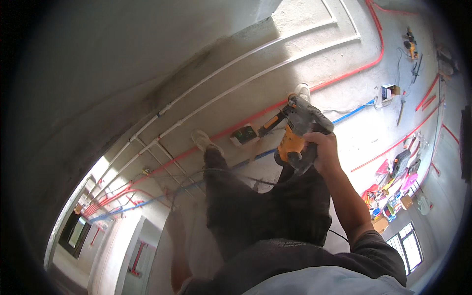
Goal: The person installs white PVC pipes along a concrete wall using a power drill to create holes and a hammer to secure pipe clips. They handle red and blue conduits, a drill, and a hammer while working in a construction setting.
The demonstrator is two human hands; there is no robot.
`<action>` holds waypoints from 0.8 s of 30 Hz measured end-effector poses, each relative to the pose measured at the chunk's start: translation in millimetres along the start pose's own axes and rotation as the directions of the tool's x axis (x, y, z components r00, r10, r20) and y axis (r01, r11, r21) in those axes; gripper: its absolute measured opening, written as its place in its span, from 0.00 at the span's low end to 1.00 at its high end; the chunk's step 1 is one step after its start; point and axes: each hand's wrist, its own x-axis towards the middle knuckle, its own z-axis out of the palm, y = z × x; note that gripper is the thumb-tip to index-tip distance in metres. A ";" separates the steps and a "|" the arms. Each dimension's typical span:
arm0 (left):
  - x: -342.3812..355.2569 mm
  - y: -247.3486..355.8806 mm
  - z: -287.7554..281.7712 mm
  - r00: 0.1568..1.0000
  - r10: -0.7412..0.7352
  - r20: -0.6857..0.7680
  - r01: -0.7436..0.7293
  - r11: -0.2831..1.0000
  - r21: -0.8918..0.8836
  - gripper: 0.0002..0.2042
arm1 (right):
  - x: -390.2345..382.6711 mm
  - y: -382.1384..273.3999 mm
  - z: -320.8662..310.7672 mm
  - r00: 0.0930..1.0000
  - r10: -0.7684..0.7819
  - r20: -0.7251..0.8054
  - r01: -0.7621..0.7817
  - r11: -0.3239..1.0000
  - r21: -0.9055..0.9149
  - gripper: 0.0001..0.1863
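My right hand (319, 145) grips a yellow and grey-black power drill (290, 140) by its rear handle, holding it over the floor above my dark-trousered right leg, with its front toward my right shoe (302, 91). A black and yellow side handle (270, 123) sticks out to its left. My left hand (174, 221) hangs low beside my left leg, blurred, its fingers unclear. Just left of the drill, a small open box with dark contents (245, 135) lies on the floor. A dark power cord (250, 179) loops across my legs.
Red, white and blue pipes (241, 123) run along the floor. At right lie another yellow tool (410, 46), an open box (391, 92), loose red pipes (425, 96) and a pile of tools and packets (393, 187). A grey wall (98, 69) fills the upper left; doorways (76, 236) stand lower left.
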 end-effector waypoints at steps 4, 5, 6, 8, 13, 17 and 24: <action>-21.4 83.9 6.3 0.995 -0.088 0.035 0.082 0.984 0.159 0.25 | 29.3 -48.5 -52.0 0.996 -0.064 0.066 0.069 0.995 -0.076 0.08; -34.9 100.4 11.6 0.992 -0.116 0.052 0.106 0.982 0.159 0.24 | 32.3 -70.6 -59.6 0.997 -0.061 0.057 0.069 0.985 -0.156 0.09; -47.1 133.0 13.6 0.987 -0.144 0.069 0.132 0.979 0.158 0.24 | 40.4 -80.5 -69.0 0.995 -0.065 0.071 0.075 0.986 -0.150 0.09; -73.4 200.1 21.3 0.879 -0.446 0.169 0.453 0.891 -0.005 0.23 | 59.8 -98.9 -87.1 0.992 -0.077 0.103 0.091 0.985 -0.147 0.10; -131.8 257.4 50.5 0.935 0.036 0.354 -0.118 0.970 0.213 0.23 | 103.4 -135.4 -118.6 0.984 -0.128 0.125 0.159 0.947 -0.280 0.13; -140.7 305.0 93.0 0.917 -0.220 0.332 0.249 0.967 -0.047 0.24 | 126.9 -150.7 -115.2 0.979 -0.126 0.158 0.176 0.916 -0.360 0.08; -51.7 293.9 205.8 0.863 -0.075 0.499 -0.018 0.984 0.179 0.17 | 172.9 -147.8 -72.7 0.973 -0.006 0.232 0.151 0.772 -0.617 0.10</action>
